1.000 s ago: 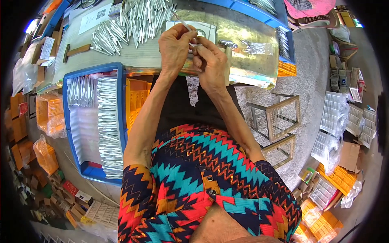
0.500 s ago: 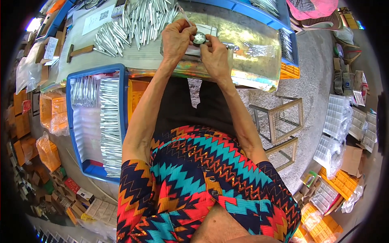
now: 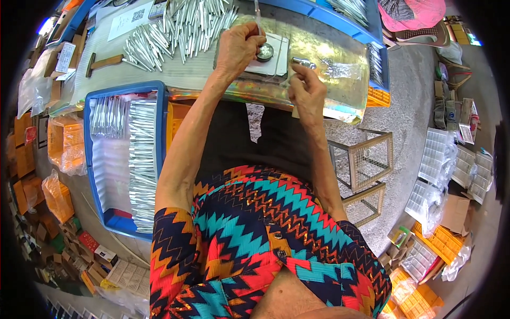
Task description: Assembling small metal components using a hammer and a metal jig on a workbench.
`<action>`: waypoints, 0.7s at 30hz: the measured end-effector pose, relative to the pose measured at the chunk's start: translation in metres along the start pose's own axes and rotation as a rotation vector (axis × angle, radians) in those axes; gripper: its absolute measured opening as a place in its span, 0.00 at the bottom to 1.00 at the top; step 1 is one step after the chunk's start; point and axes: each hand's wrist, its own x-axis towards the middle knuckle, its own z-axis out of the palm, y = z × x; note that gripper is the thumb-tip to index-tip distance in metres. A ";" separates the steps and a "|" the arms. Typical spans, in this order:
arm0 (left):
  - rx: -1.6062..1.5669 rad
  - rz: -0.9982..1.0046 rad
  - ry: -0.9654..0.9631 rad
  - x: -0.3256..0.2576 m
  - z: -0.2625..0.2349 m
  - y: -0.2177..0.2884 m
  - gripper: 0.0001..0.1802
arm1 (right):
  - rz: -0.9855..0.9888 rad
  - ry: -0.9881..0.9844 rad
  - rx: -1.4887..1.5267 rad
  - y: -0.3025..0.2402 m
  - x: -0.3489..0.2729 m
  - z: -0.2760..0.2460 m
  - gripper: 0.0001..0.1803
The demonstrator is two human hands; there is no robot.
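Observation:
My left hand is closed in a pinch on a slim, pale rod that points up and away from me. Just right of its fingertips sits a small round dish with a dark rim and tiny pale pieces in it. Under the dish lies a flat white pad. My right hand is over the table's near side, with index finger and thumb apart and nothing visible between them. Close beyond its fingertips lies a shiny metal piece.
A large heap of silvery rods covers the table's far left, near a wooden-handled hammer. A blue tray of sorted rods stands at my left. Blue bins edge the far right; a metal frame stool stands right.
My right hand has left the dish and moved right and toward me, near the shiny metal piece. My left hand stays by the dish; the rod in it now points more upright.

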 end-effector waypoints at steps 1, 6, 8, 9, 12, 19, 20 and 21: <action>-0.001 -0.002 0.003 0.000 -0.001 0.000 0.04 | 0.015 0.012 -0.002 0.001 -0.003 -0.008 0.13; 0.159 0.111 -0.033 0.003 -0.002 -0.004 0.05 | 0.059 0.115 -0.022 0.020 -0.007 -0.038 0.13; 0.156 0.147 -0.017 0.003 0.000 -0.006 0.05 | 0.066 0.108 -0.022 0.022 -0.007 -0.038 0.13; 0.152 0.183 -0.002 0.002 0.000 -0.007 0.05 | 0.073 0.101 -0.022 0.023 -0.007 -0.037 0.13; 0.160 0.176 -0.005 0.001 0.000 -0.008 0.05 | 0.088 0.076 -0.017 0.025 -0.008 -0.030 0.13; 0.069 0.185 0.048 -0.004 0.004 -0.010 0.03 | 0.091 -0.003 -0.092 0.039 -0.004 -0.018 0.12; 0.044 0.179 0.025 -0.003 0.003 -0.011 0.03 | 0.044 0.006 -0.161 0.033 -0.001 -0.013 0.12; 0.017 0.175 -0.002 -0.003 0.002 -0.011 0.02 | 0.044 0.009 -0.163 0.027 0.002 -0.009 0.12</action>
